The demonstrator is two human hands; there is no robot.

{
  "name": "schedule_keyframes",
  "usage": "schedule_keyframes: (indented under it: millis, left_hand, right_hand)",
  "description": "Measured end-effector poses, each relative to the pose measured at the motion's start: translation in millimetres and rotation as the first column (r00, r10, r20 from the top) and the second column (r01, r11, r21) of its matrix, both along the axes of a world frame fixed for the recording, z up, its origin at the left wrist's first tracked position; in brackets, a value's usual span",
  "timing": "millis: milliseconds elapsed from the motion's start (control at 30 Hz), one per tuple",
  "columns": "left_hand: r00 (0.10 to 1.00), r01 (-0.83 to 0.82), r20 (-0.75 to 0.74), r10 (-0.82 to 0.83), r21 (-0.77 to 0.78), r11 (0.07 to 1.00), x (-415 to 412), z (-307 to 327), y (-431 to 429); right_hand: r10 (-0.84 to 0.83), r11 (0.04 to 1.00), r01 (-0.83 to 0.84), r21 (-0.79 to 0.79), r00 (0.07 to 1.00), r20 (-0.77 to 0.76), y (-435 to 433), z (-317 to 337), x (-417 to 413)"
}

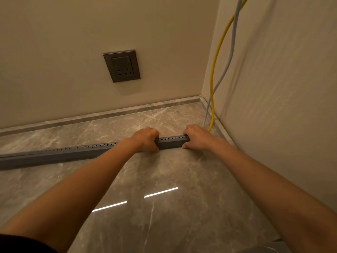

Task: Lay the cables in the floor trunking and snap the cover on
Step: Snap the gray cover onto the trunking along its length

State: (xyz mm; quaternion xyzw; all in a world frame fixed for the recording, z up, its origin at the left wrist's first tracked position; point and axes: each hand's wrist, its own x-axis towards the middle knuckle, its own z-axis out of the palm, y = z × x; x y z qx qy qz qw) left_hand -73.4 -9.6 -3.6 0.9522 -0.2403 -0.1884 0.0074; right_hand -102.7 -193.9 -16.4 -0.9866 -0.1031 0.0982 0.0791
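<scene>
The grey trunking point(73, 154) lies on the marble floor point(182, 170), running from the left edge toward the corner. My left hand point(145, 139) curls over it, thumb on the near side. My right hand point(197, 137) grips its right end likewise. Just behind that hand, a yellow cable point(215, 57) and a grey cable point(231, 52) come down the corner to the floor.

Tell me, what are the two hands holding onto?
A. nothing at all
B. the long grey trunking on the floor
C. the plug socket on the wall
B: the left hand and the right hand both curl their fingers round the right end of the grey trunking lying on the floor, while the wall socket sits higher up, well away from them.
</scene>
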Motion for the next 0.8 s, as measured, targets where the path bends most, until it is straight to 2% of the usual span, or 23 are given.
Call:
schedule_keyframes:
  millis: [167,333,467,700,800]
  left_hand:
    - [0.996,-0.072,-0.043,0.074,0.038,0.997,6,3,30]
    - [1.000,-0.016,0.020,0.015,0.026,1.000,1,-4,37]
    - [0.998,0.025,0.062,-0.027,0.029,0.999,-1,-7,37]
    - [0.988,0.066,0.144,-0.058,-0.045,0.997,-2,-9,24]
    - [0.994,0.054,0.103,-0.042,-0.109,0.993,0,-10,20]
  right_hand:
    - [0.037,0.998,-0.036,0.059,0.999,-0.025,36,-3,8]
    - [0.090,0.989,-0.085,0.123,0.995,-0.036,71,-9,12]
    - [0.101,0.990,-0.100,0.096,0.995,-0.006,73,-10,13]
    - [0.078,0.994,-0.081,0.079,0.996,0.040,58,-6,12]
    - [0.062,0.994,-0.062,0.091,0.998,0.011,46,-5,11]
